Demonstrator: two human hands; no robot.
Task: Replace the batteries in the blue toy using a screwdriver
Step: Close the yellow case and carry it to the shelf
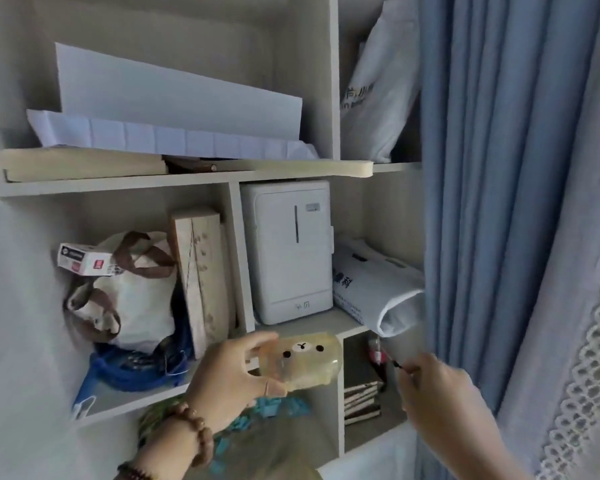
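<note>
While the left hand (232, 375) grips a translucent bear-face case (302, 362) at lower centre, the right hand (440, 386) pinches a small dark tool (397, 364); this looks like gathering supplies. No blue toy shows, so finding it comes next.

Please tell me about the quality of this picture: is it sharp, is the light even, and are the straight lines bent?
Head view: soft and slightly blurred overall, most at the right hand and the small dark thing it holds; the left hand with the translucent bear-face box is clearer. Light is dim, bluish, even, without glare. Wide-angle lens bends the shelf edges and tilts the curtain.
</note>
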